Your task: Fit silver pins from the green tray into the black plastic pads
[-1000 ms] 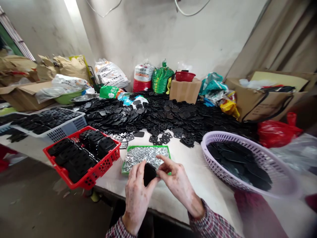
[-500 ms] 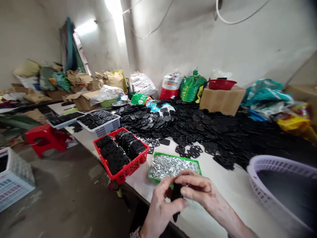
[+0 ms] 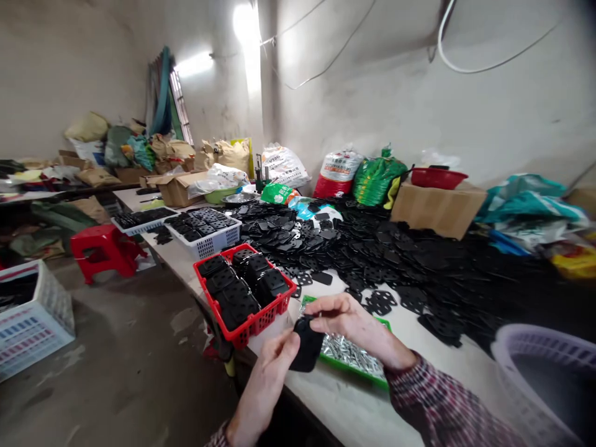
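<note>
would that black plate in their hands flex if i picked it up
The black plate looks fairly stiff: held between the left hand and right hand, it shows no sagging. It probably won't roll, being flat, but may slide over others, judging by the loose overlapping heap of plates.

Black pad partly hidden, lilac basket cut off

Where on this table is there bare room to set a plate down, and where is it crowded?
Bare white tabletop lies between the green tray and the lilac basket. Behind them the black perforated plates crowd it, heaped thickly.
</note>
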